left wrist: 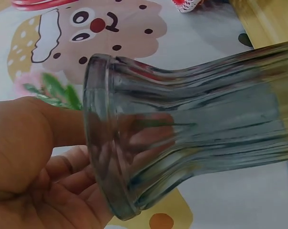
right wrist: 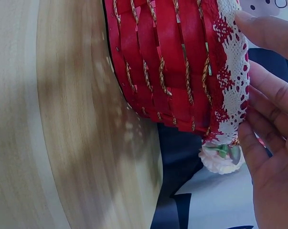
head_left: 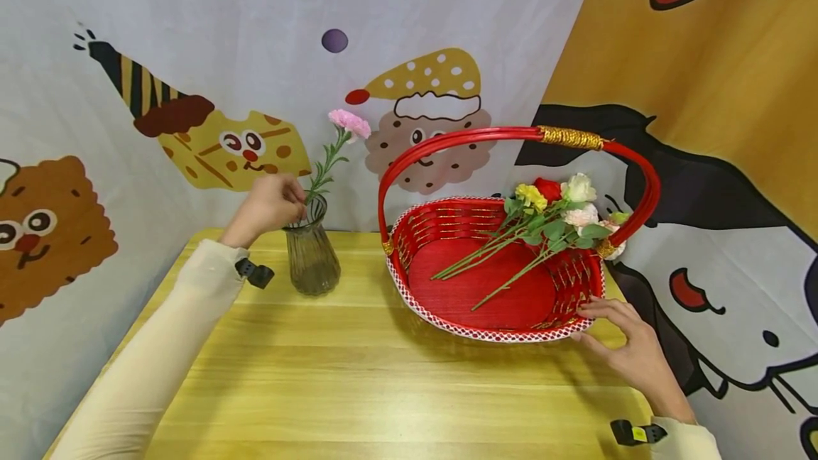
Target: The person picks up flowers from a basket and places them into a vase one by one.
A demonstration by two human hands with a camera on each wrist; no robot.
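At the mouth of a ribbed glass vase (head_left: pixel 313 258), my left hand (head_left: pixel 271 201) pinches the stem of a pink carnation (head_left: pixel 349 123). The left wrist view shows the thumb and fingertips inside the rim of the vase (left wrist: pixel 215 109), with the stem's lower end between them. The bloom leans up to the right. On the right, my right hand (head_left: pixel 629 350) holds the lace-trimmed rim of a red woven basket (head_left: pixel 486 329), thumb outside and fingers over the edge. Several artificial flowers, among them a red rose (head_left: pixel 548 189) and a white rose (head_left: pixel 579 188), lie across the basket's right side.
A tall arched handle (head_left: pixel 473 135) with gold wrapping spans the basket. Vase and basket stand apart on a wooden table (head_left: pixel 383 396). A cartoon-printed cloth (head_left: pixel 255 20) hangs right behind and beside the table.
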